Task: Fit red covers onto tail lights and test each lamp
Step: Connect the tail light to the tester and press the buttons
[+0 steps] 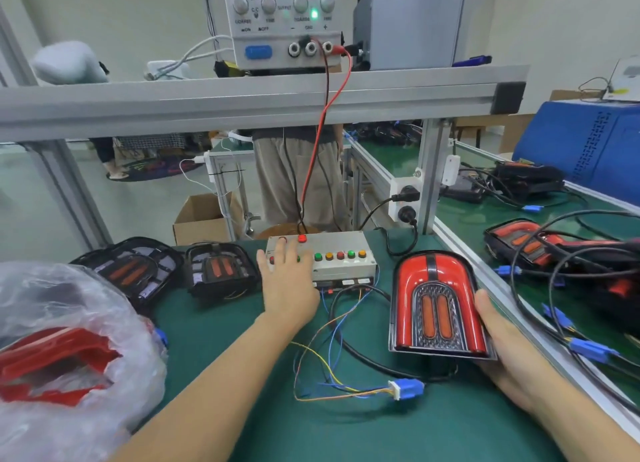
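A tail light with its red cover fitted (438,306) stands tilted up on the green mat, its two orange strips facing me. My right hand (502,337) grips its right edge and underside. My left hand (285,278) lies flat on the left end of the grey test box (343,255), fingers spread over the buttons there. A blue connector (408,389) with thin coloured wires lies on the mat in front of the lamp. Two uncovered black tail lights (220,269) (133,271) sit to the left. Red covers (52,361) show inside a clear plastic bag at the lower left.
A power supply (284,22) with a green lamp lit stands on the aluminium shelf; red and black leads run down to the test box. Finished tail lights with cables (540,247) pile on the right bench beyond an aluminium rail. A person stands behind the bench.
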